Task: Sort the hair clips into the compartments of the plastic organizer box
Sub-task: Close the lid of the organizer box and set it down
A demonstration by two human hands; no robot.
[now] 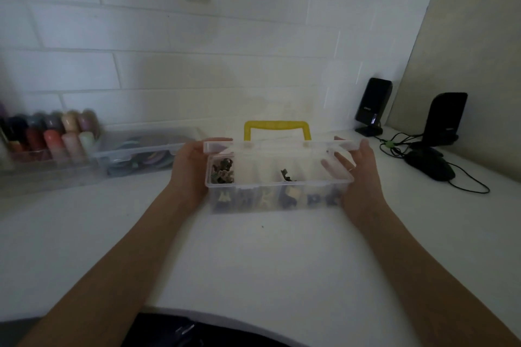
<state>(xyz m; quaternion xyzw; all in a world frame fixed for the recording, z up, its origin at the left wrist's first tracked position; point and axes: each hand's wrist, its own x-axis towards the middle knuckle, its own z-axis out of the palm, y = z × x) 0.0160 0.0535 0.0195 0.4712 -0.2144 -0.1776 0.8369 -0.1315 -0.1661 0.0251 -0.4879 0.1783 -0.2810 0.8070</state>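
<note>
A: Obs. 1, largest item first. What carries everything?

B: White desk, tiled wall behind it. The plastic organizer box sits mid-desk, clear, with a yellow handle standing up at its far side. The lid is raised and roughly level above the box.

A: Position of box relative to the hands?

B: Directly between them. Left hand is against the box's left end, fingers curled up to the lid's left corner. Right hand is against the right end; its fingers show through the clear plastic, under the lid, thumb up by the lid's right corner. Both hands grip the box and lid.

A: Contents?

B: Hair clips, small and dark, are piled in the upper left compartment. A lone dark clip lies in a middle compartment. More clips show through the front wall, lower tier; blurred, count not readable.

A: Surroundings, descending size?

B: Left: flat clear case with coloured items inside, then a tray of coloured bottles. Right, well apart: two black speakers, black mouse, cables.
</note>
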